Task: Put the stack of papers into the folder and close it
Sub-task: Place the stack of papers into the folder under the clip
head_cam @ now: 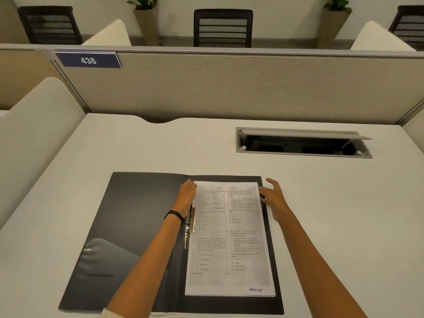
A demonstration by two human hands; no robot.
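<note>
I saw the folder (142,226) lying open and flat on the desk (332,214), and I took it as my landmark. The papers (229,239) lay on the folder's right half, printed side up, their left edge just beside the metal clip (190,226) at the spine. My left hand (187,195) rested at the papers' top left corner, fingers flat and touching the sheet, gripping nothing; a dark band (174,215) sat on that wrist. My right hand (274,198) was at the papers' top right edge, fingers spread and loose; whether its fingertips touched the paper or only the folder beneath, I could not quite tell. The folder's left half lay bare, with a clear pocket (107,255) low on it. Beyond the folder, to the right, a cable hatch (302,143) stood open in the desk.
</note>
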